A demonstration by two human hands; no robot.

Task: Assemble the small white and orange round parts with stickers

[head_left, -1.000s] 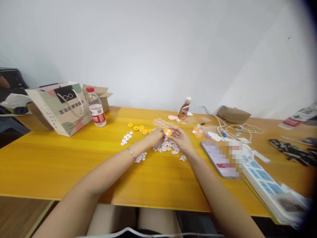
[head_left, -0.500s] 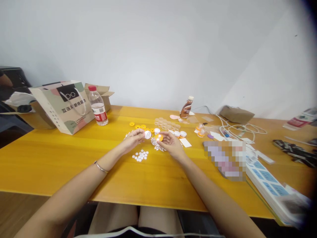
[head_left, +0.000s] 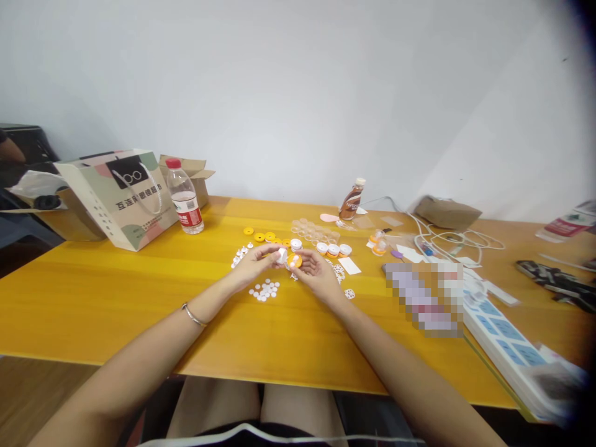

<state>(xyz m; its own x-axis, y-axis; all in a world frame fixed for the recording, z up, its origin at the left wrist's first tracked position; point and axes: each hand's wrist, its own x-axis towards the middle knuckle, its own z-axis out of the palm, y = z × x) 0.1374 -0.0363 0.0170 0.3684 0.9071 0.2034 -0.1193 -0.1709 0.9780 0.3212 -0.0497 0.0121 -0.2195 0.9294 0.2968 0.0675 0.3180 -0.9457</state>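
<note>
My left hand [head_left: 257, 263] is closed on a small round white plastic part [head_left: 282, 255], pinched between thumb and fingertips. Facing it, my right hand [head_left: 321, 273] grips an orange round part [head_left: 293, 261] with a lighter centre. The two parts are side by side, very close; whether they touch I cannot tell. In front of the hands lies a cluster of white discs [head_left: 264, 290]. Small white pegged pieces [head_left: 241, 254] are left of my left hand. Behind sit orange rings [head_left: 259, 237] and white round parts [head_left: 333, 249]. White openwork pieces [head_left: 339, 272] lie partly hidden by my right hand.
A paper bag [head_left: 125, 202] and a red-capped water bottle [head_left: 186, 202] stand at the left. At the back are a clear plastic tray [head_left: 311, 231] and a brown drink bottle [head_left: 352, 200]. A power strip [head_left: 505, 347], cables [head_left: 447, 242] and a blurred-out object [head_left: 423, 301] occupy the right.
The white part and the orange part have come closer together. The white part has turned in my left hand. My right hand has shifted slightly, showing more of the openwork pieces.
</note>
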